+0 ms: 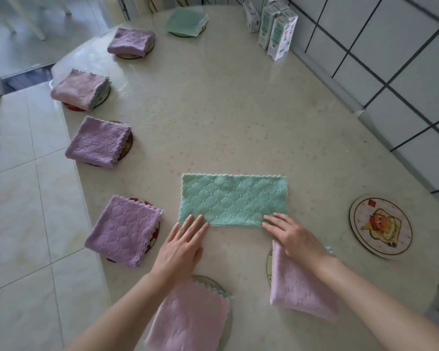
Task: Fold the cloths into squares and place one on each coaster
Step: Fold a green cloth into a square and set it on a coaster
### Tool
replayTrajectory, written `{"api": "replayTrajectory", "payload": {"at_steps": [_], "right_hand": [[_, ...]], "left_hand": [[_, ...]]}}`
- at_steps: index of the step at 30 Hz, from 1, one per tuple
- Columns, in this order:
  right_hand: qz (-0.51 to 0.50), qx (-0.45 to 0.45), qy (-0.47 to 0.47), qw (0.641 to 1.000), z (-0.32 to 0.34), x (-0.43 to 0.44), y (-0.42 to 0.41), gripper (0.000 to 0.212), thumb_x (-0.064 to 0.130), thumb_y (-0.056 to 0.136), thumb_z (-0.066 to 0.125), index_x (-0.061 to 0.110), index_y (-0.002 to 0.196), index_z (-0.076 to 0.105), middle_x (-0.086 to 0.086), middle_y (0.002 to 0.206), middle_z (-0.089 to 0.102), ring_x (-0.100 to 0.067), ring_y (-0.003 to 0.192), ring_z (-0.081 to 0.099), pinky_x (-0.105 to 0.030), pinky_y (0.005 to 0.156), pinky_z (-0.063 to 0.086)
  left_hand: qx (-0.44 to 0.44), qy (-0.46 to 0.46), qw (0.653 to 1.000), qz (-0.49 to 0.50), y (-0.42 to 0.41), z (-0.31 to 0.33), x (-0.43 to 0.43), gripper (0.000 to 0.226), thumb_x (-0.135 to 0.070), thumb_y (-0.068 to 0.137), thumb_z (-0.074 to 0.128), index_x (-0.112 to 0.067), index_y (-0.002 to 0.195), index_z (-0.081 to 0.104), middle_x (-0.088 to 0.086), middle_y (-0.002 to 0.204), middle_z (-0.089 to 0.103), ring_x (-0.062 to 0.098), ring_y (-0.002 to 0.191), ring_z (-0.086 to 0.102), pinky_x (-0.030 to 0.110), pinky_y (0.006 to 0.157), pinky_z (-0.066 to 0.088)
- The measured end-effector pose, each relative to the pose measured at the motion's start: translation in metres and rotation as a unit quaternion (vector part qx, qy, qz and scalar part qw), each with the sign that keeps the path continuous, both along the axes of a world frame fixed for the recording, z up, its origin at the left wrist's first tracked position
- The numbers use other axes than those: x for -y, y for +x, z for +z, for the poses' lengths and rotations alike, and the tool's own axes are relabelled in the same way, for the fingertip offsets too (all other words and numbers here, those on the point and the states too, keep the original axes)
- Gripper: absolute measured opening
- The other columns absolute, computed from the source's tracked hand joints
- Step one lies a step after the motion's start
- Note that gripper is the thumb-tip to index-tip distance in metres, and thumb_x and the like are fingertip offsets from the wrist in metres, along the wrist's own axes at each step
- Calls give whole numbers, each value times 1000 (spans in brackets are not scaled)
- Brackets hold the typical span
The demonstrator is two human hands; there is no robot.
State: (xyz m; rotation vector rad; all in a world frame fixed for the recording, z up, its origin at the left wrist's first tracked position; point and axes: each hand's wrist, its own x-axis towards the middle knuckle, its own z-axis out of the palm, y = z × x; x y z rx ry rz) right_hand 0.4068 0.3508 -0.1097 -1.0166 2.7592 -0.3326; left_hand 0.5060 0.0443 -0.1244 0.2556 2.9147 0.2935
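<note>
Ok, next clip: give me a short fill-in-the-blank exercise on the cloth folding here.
The cloth pressed flat by the left hand and right hand is ___ in colour.
Its shape now is a ___, not a square.
Only ___ coaster lies bare.
That coaster lies on the person's ___ side.
Missing words: green; rectangle; one; right.

Coasters (128, 145) — mostly under cloths (99, 143)
</note>
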Motion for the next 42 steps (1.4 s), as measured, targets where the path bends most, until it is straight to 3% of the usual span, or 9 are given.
{"api": "replayTrajectory", "payload": {"at_steps": [4,8,17,21,24,29,34,38,42], "right_hand": [[-9,18,4,1000,9,-10,-2,74,-26,55,62,8,120,62,-10,126,60,-27,117,56,-40,74,59],[-1,-7,23,1000,22,-7,-4,59,-11,59,77,12,112,64,-7,115,60,-24,107,60,-33,68,55],[48,-71,66,994,15,9,-26,49,-11,51,72,14,91,58,-7,87,57,-26,75,57,-35,55,49],[72,-90,76,990,24,19,-33,41,-11,50,70,13,82,61,-4,75,55,-24,64,53,-31,51,43],[63,-98,16,993,32,30,-32,40,-11,54,69,13,85,62,-3,77,58,-24,69,55,-33,58,49],[69,-70,-75,992,55,51,1,37,-6,68,58,8,102,63,-7,83,61,-27,75,57,-35,68,52],[107,42,-131,985,75,57,40,22,2,82,55,8,101,63,-8,89,62,-24,86,58,-32,78,48],[110,73,-138,982,66,47,40,21,10,87,51,11,104,63,-5,93,64,-21,88,60,-31,78,49],[134,0,-59,989,31,30,18,44,-6,71,58,9,112,66,-9,113,67,-26,105,63,-36,85,55]], "left_hand": [[19,4,999,49,13,3,12,61,-36,90,34,-25,150,24,-8,157,20,15,145,18,39,113,27],[32,-2,998,58,12,9,5,60,-36,89,34,-22,147,32,-5,155,27,17,143,22,42,109,31],[36,-42,998,36,-13,11,7,58,-41,93,25,-19,146,34,0,155,28,21,144,15,46,117,13],[76,-67,991,86,-42,22,1,63,-49,98,22,-21,152,6,4,159,-3,23,145,-13,51,116,-8],[84,-60,988,117,-55,31,-21,72,-56,96,22,-20,149,-11,7,155,-18,27,143,-19,50,115,-12],[24,26,999,-5,-42,29,-69,72,-43,93,49,-20,152,13,4,159,13,25,147,9,42,119,13],[-26,77,996,-33,-29,23,-75,53,-28,74,69,-16,125,60,3,128,61,27,120,56,38,99,46],[-17,100,985,-137,-21,20,-54,51,-22,76,46,-20,125,61,-1,131,60,25,125,53,38,103,44],[18,78,969,-232,-11,11,-29,58,-21,78,65,-25,135,53,-4,144,47,22,137,37,42,110,36]]}}
